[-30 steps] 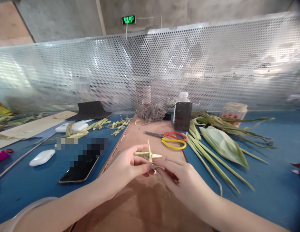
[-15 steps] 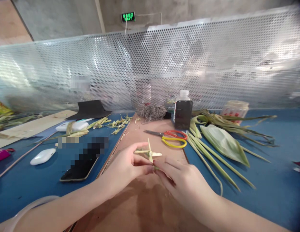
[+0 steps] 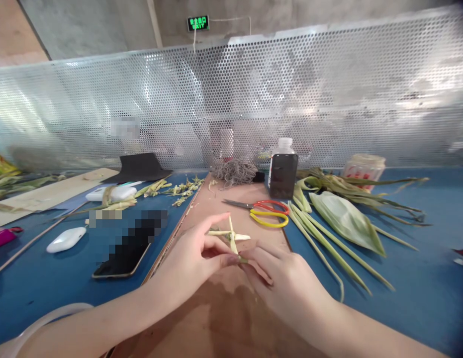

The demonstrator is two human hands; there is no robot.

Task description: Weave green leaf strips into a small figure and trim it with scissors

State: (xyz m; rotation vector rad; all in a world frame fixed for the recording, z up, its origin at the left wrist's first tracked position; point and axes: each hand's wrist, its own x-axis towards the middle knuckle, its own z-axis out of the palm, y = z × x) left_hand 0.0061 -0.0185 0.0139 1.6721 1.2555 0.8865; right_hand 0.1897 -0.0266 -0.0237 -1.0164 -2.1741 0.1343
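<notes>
Between my hands is a small piece of folded pale green leaf strips (image 3: 233,236), with ends sticking out up, left and right. My left hand (image 3: 205,248) pinches its lower part between thumb and fingers, the index finger raised behind it. My right hand (image 3: 278,268) is closed at the lower end of the same piece, its fingertips meeting my left thumb. The fingertips partly hide the strip. Just beyond lie scissors (image 3: 270,214) with one red and one yellow handle, blades pointing left.
A dark bottle (image 3: 283,171) and grey string (image 3: 236,173) stand behind the scissors. Green leaves (image 3: 346,221) and a jar (image 3: 364,169) are at right. Left are a phone (image 3: 123,253), a white case (image 3: 66,239) and leaf scraps (image 3: 184,191). The brown board (image 3: 216,318) lies beneath my hands.
My left index finger has lifted slightly, and the fingertips have shifted a little at the lower end of the piece. Both hands keep hold of it.
</notes>
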